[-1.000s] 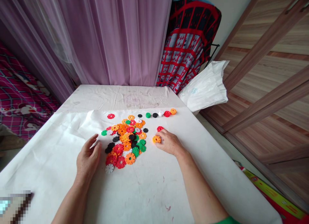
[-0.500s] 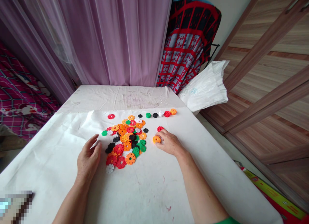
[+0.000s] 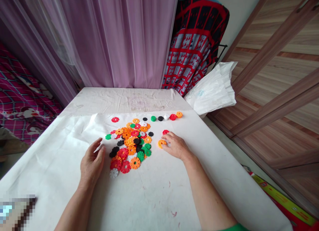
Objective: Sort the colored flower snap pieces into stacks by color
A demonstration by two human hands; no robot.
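Observation:
A pile of notched plastic snowflake discs (image 3: 131, 150) in orange, red, black, green and white lies between my hands. My left hand (image 3: 92, 159) rests on the table left of the pile, its fingers apart and slightly curled, holding nothing. To the right of the pile, my right hand (image 3: 176, 146) has its thumb and fingertips on an orange snowflake disc (image 3: 161, 144), which seems to be a small stack. Just beyond those fingers is a red snowflake disc (image 3: 165, 132), partly hidden by them. The far sides of my right fingers cannot be seen well.
Small stacks in green (image 3: 153, 118), black (image 3: 160, 118), white (image 3: 166, 116), red (image 3: 172, 117) and orange (image 3: 179, 115) form a row behind. A lone red disc (image 3: 115, 119) lies back left. A white bag (image 3: 211, 90) stands by the table's right edge.
Both hands stay almost where they were. My right thumb and fingers shift slightly over the orange disc; the pile and the row look the same.

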